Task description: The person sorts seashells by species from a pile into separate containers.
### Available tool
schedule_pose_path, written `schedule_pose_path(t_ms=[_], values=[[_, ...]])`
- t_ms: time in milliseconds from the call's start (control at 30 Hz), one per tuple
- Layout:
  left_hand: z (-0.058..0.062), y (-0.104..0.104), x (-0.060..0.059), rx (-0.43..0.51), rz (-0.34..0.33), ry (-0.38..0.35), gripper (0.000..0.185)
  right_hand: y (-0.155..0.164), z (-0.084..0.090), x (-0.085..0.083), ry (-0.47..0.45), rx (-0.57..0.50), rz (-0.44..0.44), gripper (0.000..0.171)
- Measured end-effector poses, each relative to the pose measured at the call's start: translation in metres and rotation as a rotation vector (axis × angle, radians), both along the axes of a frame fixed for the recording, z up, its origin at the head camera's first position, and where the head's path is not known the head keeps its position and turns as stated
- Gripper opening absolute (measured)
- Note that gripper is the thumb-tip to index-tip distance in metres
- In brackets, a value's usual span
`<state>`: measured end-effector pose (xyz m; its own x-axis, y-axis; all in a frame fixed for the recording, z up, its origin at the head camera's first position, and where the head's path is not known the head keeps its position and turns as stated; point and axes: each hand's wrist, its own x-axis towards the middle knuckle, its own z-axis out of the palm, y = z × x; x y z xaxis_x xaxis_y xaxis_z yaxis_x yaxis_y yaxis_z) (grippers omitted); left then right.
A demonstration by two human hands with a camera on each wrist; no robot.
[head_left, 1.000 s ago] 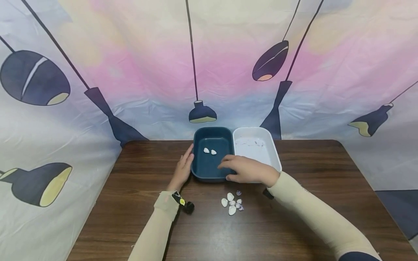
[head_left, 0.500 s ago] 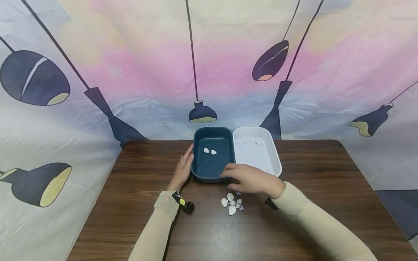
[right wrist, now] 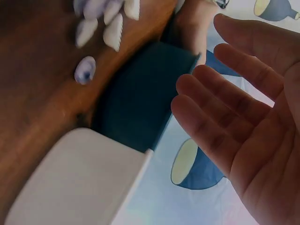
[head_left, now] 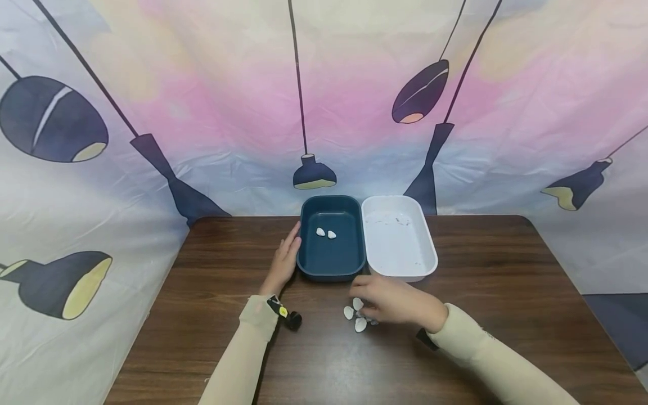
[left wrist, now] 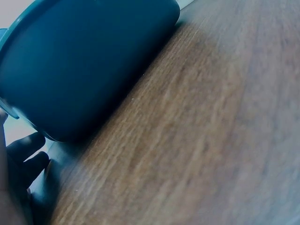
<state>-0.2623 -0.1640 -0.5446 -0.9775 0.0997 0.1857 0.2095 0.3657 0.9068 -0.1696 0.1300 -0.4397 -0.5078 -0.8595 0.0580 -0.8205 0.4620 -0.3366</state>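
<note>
My left hand (head_left: 282,264) rests with extended fingers along the left side of a dark teal tray (head_left: 331,259). In the left wrist view, fingers (left wrist: 29,147) show beside the tray's wall (left wrist: 84,61). Two white seashells (head_left: 331,234) lie inside that tray. My right hand (head_left: 390,301) hovers at a small pile of seashells (head_left: 360,324) on the table, partly covering it. The right wrist view shows loosely bent fingers (right wrist: 211,126) with nothing in them. Part of the pile there is white shells (right wrist: 113,33), with a smaller purplish shell (right wrist: 85,70) apart from them.
A white tray (head_left: 400,242) stands directly right of the teal one, with small specks on its bottom. Both sit near the back edge of the brown wooden table (head_left: 228,247). Behind hangs a cloth (head_left: 243,112) printed with lamps.
My right hand has moved from above the teal tray's front right corner toward me, down to the shell pile. My left hand stays at the tray's side.
</note>
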Motion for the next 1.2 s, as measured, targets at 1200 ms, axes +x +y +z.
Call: schedule_pose_path(t_ms=[1200], values=[[0.000, -0.001, -0.001, -0.005, -0.005, 0.001, 0.053, -0.006, -0.047, 0.023, 0.022, 0.035, 0.031, 0.021]])
